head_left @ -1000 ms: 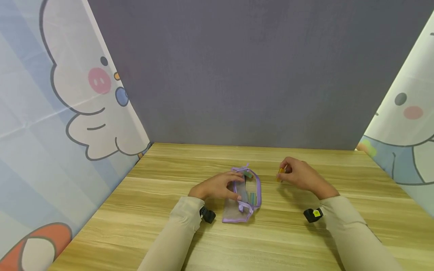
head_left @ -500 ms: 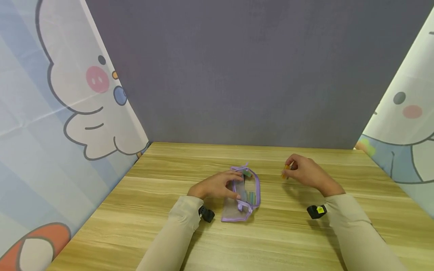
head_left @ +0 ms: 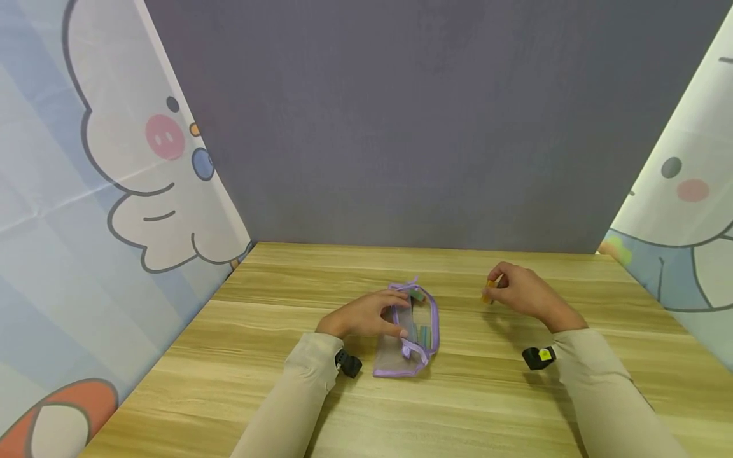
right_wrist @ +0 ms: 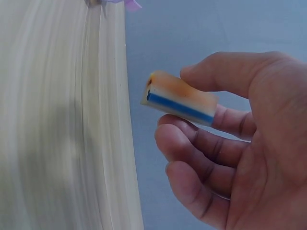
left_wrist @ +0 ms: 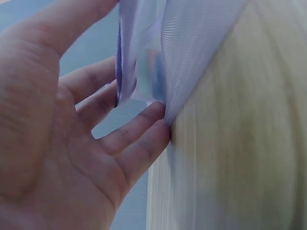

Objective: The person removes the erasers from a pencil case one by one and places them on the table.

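Head: mesh pouch (head_left: 394, 357) lying mid-bench (head_left: 458, 407), greenish pieces (head_left: 425, 336) sitting inside; left hand (head_left: 366, 315) resting at its mouth, fingers (head_left: 395, 298) wide. Right hand (head_left: 520, 292) is holding striped block (head_left: 488, 291) right of pouch, toward far edge. Left wrist: fingertips (left_wrist: 158, 132) are touching mesh. Right wrist: thumb (right_wrist: 216, 72) and fingers are pinching block, clear of bench.
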`<state>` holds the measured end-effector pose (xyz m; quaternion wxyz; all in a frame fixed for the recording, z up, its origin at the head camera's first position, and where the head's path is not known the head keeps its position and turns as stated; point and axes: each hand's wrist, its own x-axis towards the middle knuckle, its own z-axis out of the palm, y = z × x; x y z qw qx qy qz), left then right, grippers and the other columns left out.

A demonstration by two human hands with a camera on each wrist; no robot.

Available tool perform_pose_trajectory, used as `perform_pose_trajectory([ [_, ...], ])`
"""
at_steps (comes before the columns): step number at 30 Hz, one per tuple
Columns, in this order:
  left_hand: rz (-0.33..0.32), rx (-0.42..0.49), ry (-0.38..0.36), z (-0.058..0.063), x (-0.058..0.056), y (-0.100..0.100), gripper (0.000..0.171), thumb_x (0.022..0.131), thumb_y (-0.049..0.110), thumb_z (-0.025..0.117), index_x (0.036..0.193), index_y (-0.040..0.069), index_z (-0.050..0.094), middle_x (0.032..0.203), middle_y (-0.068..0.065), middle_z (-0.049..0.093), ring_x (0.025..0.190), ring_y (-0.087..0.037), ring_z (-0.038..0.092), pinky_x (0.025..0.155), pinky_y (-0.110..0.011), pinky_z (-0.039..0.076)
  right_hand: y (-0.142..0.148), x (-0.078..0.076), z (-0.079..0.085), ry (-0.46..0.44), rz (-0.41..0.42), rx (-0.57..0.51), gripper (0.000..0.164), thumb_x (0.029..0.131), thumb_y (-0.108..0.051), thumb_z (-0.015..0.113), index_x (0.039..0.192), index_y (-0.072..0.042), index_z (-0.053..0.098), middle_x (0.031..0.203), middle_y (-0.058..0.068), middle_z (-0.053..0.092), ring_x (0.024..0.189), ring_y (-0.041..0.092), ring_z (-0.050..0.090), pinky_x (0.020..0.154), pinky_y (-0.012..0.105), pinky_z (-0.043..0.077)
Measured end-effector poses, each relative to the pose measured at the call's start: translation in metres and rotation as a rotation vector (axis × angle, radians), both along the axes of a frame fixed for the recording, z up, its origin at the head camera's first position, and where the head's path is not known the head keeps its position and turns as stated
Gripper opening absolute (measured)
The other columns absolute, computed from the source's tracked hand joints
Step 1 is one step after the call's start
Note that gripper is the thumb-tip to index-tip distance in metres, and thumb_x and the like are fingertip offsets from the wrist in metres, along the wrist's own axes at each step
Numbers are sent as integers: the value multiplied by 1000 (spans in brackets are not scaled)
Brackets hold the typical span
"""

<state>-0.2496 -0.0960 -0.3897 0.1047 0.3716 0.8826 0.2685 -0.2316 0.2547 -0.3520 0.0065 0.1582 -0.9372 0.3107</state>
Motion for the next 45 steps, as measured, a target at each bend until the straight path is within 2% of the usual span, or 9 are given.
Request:
perform_pose_trajectory([
  [4,17,15,-21,0,1,1,70,87,49,76,145,17,55,154,6,42,145,-16,32,113,-35,34,4,0,-2,-8,-8,3,34,97,-27,66,114,1,57,87,3,67,75,16,60,62,34,49],
  [8,19,8,-11,0,2,2,68,89,49,73,146,16,54,153,7,42,143,-17,35,112,-35,36,6,-1,-2,-10,-17,5,34,98,-27,66,114,2,57,87,3,67,75,17,61,63,35,49],
  [19,38,-12,65,0,4,9,51,93,30,70,139,12,59,147,5,48,131,-14,47,107,-30,40,11,0,0,-26,-26,2,36,98,-27,65,116,3,56,87,4,68,79,24,64,64,35,50],
  [32,25,2,64,-2,1,7,49,92,22,69,139,12,59,147,6,47,129,-12,48,105,-29,41,20,0,2,11,-39,13,38,98,-27,64,116,5,58,87,4,69,76,17,63,64,35,51],
  [45,30,21,39,-2,1,5,51,91,23,69,140,12,58,148,5,46,129,-13,47,105,-31,42,31,-2,-2,-7,-54,43,37,98,-27,63,115,6,60,88,6,68,74,17,62,62,35,50],
])
